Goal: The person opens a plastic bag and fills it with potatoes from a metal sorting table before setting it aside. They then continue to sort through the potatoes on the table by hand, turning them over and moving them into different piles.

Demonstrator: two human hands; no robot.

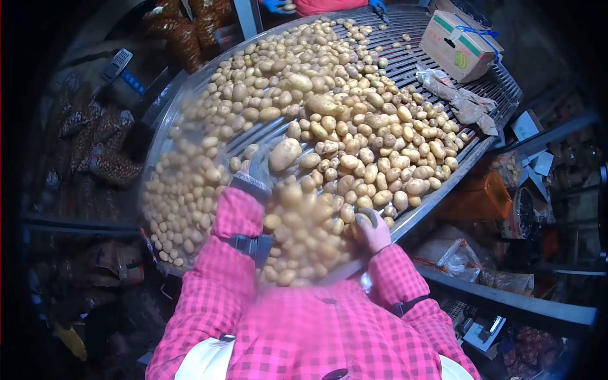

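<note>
Potatoes (pixel 392 152) of many sizes cover much of a slatted metal table (pixel 253 134). My left hand (pixel 256 170), in a grey glove, is among them near the middle, its fingers extended beside a large potato (pixel 285 154). Whether it touches that potato is hard to tell. At the near right edge, my right hand (pixel 372 229), with dark-covered fingers, is curled round a small potato (pixel 365 219). A blurred heap of potatoes (pixel 297 234) lies between my forearms, and smaller potatoes (pixel 183 202) gather on the left side.
A cardboard box (pixel 459 47) with blue strapping and crumpled plastic bags (pixel 465 104) sit at the table's far right. Across the table, another person's blue-gloved hand (pixel 277 6) shows. Filled net sacks (pixel 95 136) stand at left; an orange crate (pixel 481 199) is at right.
</note>
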